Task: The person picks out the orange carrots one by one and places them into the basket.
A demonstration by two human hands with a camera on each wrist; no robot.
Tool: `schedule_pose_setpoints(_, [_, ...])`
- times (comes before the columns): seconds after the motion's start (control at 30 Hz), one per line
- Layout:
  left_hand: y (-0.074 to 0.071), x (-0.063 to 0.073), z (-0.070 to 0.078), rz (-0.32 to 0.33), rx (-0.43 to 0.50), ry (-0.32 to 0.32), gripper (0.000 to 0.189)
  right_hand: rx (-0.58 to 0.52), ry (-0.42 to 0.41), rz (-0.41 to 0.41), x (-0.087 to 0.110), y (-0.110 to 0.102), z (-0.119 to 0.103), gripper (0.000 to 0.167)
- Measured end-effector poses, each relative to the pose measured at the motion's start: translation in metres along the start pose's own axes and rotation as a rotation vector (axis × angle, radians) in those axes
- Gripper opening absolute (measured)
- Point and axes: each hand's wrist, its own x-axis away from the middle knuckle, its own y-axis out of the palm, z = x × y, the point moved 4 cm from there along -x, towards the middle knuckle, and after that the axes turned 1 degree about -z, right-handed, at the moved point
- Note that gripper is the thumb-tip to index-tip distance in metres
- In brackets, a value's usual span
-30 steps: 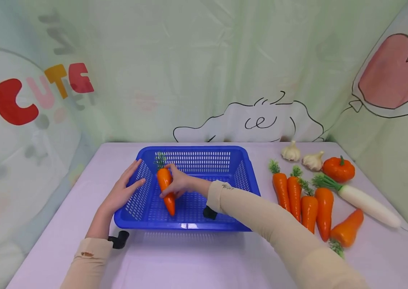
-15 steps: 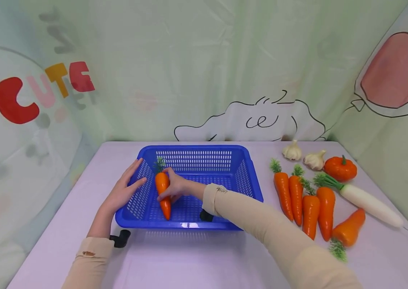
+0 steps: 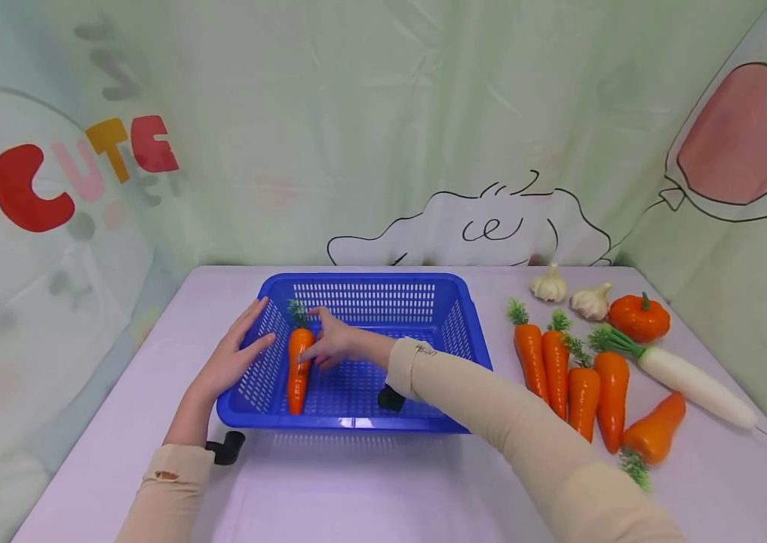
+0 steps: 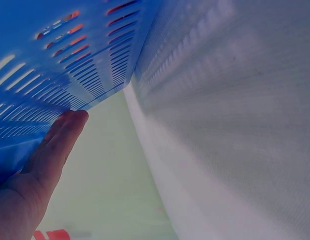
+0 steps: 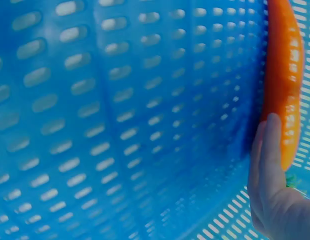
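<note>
In the head view, a blue plastic basket (image 3: 349, 424) stands on the table. An orange carrot (image 3: 298, 369) with a green frilly top lies along the basket's left side, its tip toward the front. My right hand (image 3: 339, 341) is inside the basket just right of the carrot, thumb over its upper part. The right wrist view has the fingers (image 5: 271, 155) nearly straight against the carrot, not wrapped round it. My left hand (image 3: 228, 362) rests with extended fingers on the basket's left wall; in the left wrist view its fingers (image 4: 65, 135) lie along the outside of the slotted wall.
Right of the basket lie several carrots (image 3: 583, 396), an orange pepper-shaped vegetable (image 3: 655, 430) and a white radish (image 3: 695, 385). Behind them are two garlic bulbs (image 3: 549, 285) and a small pumpkin (image 3: 638, 318). A printed curtain (image 3: 369, 136) closes off the back.
The carrot has gone down and left onto the basket floor and straightened. My right hand's fingers have loosened from round it. The left hand has stayed on the basket wall.
</note>
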Motion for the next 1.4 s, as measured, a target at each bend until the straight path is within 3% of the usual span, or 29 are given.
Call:
schedule_pose_setpoints(0.3, [0.0, -0.001, -0.001, 0.002, 0.01, 0.005, 0.064, -0.006, -0.044, -0.018, 0.011, -0.009, -0.012, 0.083])
schedule_pose_setpoints(0.67, [0.0, -0.003, -0.003, 0.005, 0.002, 0.006, 0.064, 0.134, -0.125, -0.035, 0.038, -0.029, -0.029, 0.085])
schedule_pose_setpoints(1.13, [0.0, -0.002, -0.003, 0.011, 0.009, 0.011, 0.064, 0.344, -0.205, 0.015, 0.101, -0.077, -0.061, 0.082])
schedule_pose_setpoints(1.4, [-0.001, -0.003, -0.005, 0.012, 0.0, 0.014, 0.063, 0.457, -0.27, 0.039, 0.134, -0.089, -0.065, 0.084])
